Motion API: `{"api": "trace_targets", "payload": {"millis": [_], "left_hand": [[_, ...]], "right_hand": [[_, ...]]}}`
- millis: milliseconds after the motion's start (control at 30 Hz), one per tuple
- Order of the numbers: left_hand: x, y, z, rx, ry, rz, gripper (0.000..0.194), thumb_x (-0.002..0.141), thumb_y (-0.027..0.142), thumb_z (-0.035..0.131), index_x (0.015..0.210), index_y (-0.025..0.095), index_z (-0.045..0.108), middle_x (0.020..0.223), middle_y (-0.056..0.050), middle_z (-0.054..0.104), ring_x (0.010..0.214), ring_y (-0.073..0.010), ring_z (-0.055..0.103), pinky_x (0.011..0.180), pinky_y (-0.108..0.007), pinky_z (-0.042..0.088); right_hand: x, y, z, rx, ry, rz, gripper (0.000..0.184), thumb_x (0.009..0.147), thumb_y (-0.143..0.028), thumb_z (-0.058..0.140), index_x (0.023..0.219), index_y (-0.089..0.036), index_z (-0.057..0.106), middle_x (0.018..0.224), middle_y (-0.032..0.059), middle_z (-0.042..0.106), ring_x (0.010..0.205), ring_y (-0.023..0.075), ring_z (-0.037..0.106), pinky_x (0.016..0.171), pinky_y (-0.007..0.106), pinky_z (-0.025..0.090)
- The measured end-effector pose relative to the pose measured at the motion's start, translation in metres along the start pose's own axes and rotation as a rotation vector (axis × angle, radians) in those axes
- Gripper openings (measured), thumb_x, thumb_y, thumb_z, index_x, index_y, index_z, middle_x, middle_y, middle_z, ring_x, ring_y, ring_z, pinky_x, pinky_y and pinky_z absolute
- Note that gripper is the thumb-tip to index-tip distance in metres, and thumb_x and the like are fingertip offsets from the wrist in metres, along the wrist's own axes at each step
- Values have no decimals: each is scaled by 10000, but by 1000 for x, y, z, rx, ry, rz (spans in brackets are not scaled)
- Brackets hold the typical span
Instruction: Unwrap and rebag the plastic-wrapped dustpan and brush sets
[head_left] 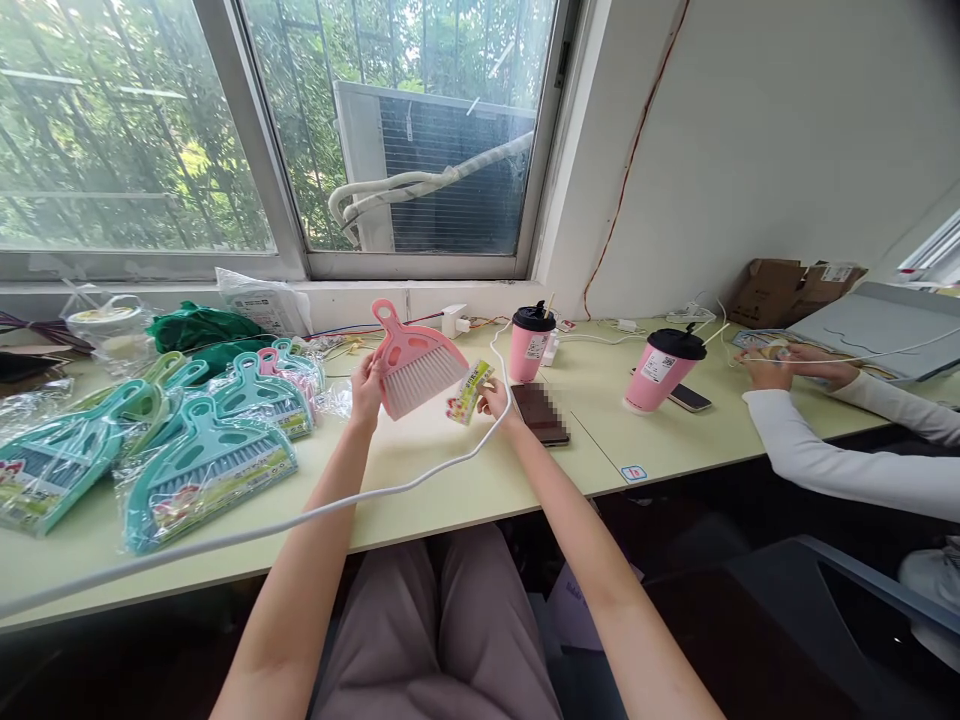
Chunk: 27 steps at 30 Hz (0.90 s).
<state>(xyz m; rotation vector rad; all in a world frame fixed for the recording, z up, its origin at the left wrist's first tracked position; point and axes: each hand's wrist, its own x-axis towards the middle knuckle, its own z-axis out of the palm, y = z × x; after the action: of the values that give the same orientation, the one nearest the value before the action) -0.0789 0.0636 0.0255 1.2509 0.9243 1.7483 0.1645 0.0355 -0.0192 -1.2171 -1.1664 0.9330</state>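
A pink dustpan with a white-bristled brush nested in it (pixel 420 365) is held upright above the table by my left hand (pixel 366 390), whose fingers are closed on its left edge. My right hand (pixel 495 398) pinches a small yellow-green printed label card (pixel 471 390) just right of the dustpan. To the left lie several teal dustpan sets in clear plastic wrap, the nearest teal set (pixel 210 475) bearing a similar printed card. Behind them are green sets (pixel 161 375) and a partly hidden pink one.
Two pink cups with black lids, a near cup (pixel 531 345) and a farther-right cup (pixel 660 375), stand on the table. A dark tablet-like device (pixel 541 415) lies by the first. A white cable (pixel 420 480) crosses in front. At right, a co-worker's hands (pixel 780 362) hold something small.
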Motion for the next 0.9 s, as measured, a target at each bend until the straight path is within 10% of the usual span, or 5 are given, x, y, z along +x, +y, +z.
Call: {"api": "trace_targets", "payload": {"millis": [267, 433, 600, 900], "left_hand": [[2, 3, -6, 3, 71, 36, 410, 771, 513, 646, 991, 168, 670, 874, -59, 713, 821, -202, 667, 717, -273, 492], [-11, -6, 11, 135, -143, 3, 424, 748, 547, 685, 961, 182, 712, 836, -68, 729, 815, -225, 676, 693, -279, 486], [-33, -4, 34, 162, -292, 46, 399, 785, 535, 673, 1008, 206, 710, 864, -65, 735, 834, -224, 688, 727, -287, 487], [-46, 11, 33, 217, -206, 135, 349, 855, 565, 591, 959, 240, 670, 793, -22, 691, 743, -184, 647, 705, -272, 464]], "right_hand": [[-14, -5, -11, -842, 338, -486, 344, 945, -265, 487, 1274, -201, 563, 1175, 162, 628, 1046, 270, 598, 757, 344, 503], [-31, -23, 3, -863, 177, -719, 379, 1016, -291, 313, 1248, -220, 604, 1210, 121, 625, 1137, 256, 553, 961, 375, 457], [-38, -25, 19, -841, 129, -683, 377, 1005, -304, 363, 1263, -196, 615, 1205, 116, 657, 1121, 277, 552, 993, 415, 413], [-30, -41, 63, -663, 227, -512, 337, 983, -332, 382, 1075, -184, 670, 1050, 144, 665, 895, 245, 619, 799, 346, 452]]}}
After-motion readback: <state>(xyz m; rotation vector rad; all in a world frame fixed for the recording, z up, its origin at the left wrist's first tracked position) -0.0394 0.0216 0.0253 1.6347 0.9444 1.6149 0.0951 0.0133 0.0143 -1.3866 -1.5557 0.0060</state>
